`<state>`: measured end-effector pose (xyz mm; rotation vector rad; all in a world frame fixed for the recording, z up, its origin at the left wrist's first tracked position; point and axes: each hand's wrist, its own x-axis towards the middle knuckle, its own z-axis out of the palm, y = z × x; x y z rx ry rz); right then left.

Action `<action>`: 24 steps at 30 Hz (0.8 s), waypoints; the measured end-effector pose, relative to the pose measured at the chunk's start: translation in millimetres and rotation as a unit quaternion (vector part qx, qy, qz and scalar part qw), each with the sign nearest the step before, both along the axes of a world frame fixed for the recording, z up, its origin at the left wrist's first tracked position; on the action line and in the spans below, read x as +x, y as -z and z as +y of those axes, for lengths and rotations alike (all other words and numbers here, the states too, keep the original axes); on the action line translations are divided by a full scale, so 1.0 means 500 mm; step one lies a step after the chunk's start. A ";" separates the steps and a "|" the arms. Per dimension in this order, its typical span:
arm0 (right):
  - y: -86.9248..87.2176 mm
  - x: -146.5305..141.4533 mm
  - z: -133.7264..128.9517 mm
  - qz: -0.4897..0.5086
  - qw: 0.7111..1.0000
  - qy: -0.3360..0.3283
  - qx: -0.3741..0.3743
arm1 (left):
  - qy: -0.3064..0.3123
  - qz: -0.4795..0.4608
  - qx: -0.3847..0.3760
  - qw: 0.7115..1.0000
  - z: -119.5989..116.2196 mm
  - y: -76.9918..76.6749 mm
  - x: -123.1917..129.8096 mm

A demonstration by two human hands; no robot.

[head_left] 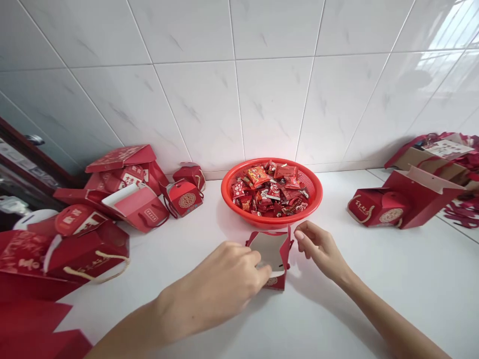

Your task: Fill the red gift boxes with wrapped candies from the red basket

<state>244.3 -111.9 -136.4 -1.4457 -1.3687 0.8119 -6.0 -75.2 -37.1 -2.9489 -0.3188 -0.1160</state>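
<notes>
A small red gift box [284, 259] stands on the white tabletop in front of me, its top open and its pale inside showing. At its near left edge is my left hand [228, 276], fingers curled on the box's front flap; part of the grip is hidden behind the hand. Just right of the box, my right hand [318, 247] is closed in a loose pinch beside the side flap and its dark red cord. Whether anything lies between those fingertips I cannot make out. Behind the box sits a red plastic basket [226, 199] heaped with wrapped candies [267, 192].
Several red gift boxes [99, 249] are crowded along the left, some with rope handles. On the right stand another gift box [377, 207], a red paper bag [426, 197] and a pile of red items [464, 144]. A tiled wall [273, 104] rises behind.
</notes>
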 end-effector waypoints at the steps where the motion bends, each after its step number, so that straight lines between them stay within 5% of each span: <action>1: -0.009 -0.006 -0.008 -0.015 1.000 0.001 0.004 | 0.004 0.007 -0.006 1.000 -0.004 0.005 0.001; 9: -0.039 -0.049 -0.048 -0.155 0.987 0.006 0.046 | 0.026 -0.017 -0.077 0.997 -0.022 0.009 0.010; 16: -0.041 -0.040 -0.059 -0.130 0.983 -0.068 0.107 | -0.104 -0.024 -0.114 0.988 0.034 -0.013 0.013; 24: -0.033 -0.020 -0.058 -0.079 0.982 -0.160 0.065 | -0.186 -0.054 -0.174 0.966 0.065 -0.019 0.005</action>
